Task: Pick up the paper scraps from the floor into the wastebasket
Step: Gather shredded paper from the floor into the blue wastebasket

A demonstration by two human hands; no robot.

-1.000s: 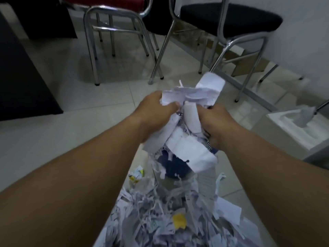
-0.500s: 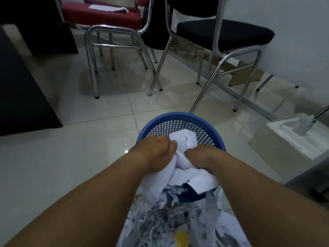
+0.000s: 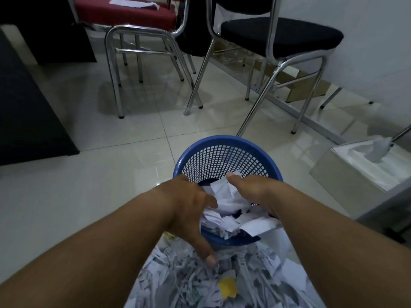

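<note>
A blue mesh wastebasket (image 3: 224, 152) stands on the tiled floor in front of me, with white paper scraps (image 3: 226, 201) piled inside up to its near rim. My left hand (image 3: 189, 207) hangs over the near left rim with its fingers spread and pointing down at the floor pile. My right hand (image 3: 253, 190) rests palm down on the paper in the basket, fingers apart. A heap of shredded and torn paper (image 3: 200, 283) with a yellow scrap (image 3: 228, 285) lies on the floor between my forearms, just before the basket.
A red-seated chrome chair (image 3: 133, 16) and a black-seated chrome chair (image 3: 280, 34) stand behind the basket. A white foam box (image 3: 347, 174) sits on the floor at the right. Dark furniture (image 3: 26, 107) runs along the left. Bare tiles lie left of the basket.
Both hands came down from chest height with a bundle of paper, pushed it into the basket and let go; the left hand now spreads and moves back toward the floor pile.
</note>
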